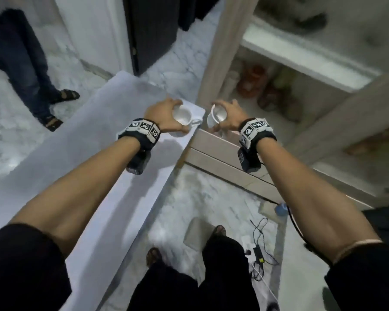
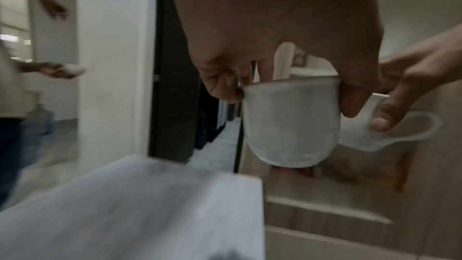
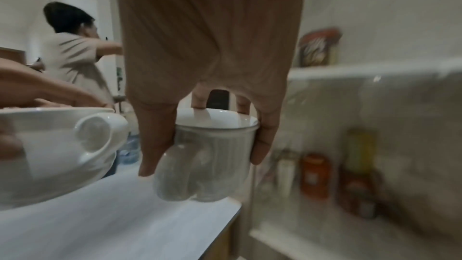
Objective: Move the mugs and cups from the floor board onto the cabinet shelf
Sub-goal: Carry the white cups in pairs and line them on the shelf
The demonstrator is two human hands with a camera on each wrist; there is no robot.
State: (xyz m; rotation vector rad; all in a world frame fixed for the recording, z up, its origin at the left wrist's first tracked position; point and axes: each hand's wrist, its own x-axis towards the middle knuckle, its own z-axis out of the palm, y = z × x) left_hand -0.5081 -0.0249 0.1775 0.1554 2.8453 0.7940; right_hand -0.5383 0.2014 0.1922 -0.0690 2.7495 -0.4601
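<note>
2 white mugs hang in the air above the white board's (image 1: 81, 140) far end: the left mug (image 1: 182, 115) upright, the right mug (image 1: 216, 115) tilted, before the cabinet shelf (image 1: 301, 57).

Setting: a home interior, probably a kitchen or pantry corner.
Floor: white marble tiles (image 1: 189, 70) are seen at 12 o'clock.
Storage: an open cabinet (image 1: 213, 52) with white shelves (image 1: 301, 55) is seen at 2 o'clock.
Provisions: jars and bottles (image 3: 315, 175) are kept inside.
Other: a water jug (image 2: 40, 118) is seen.
</note>
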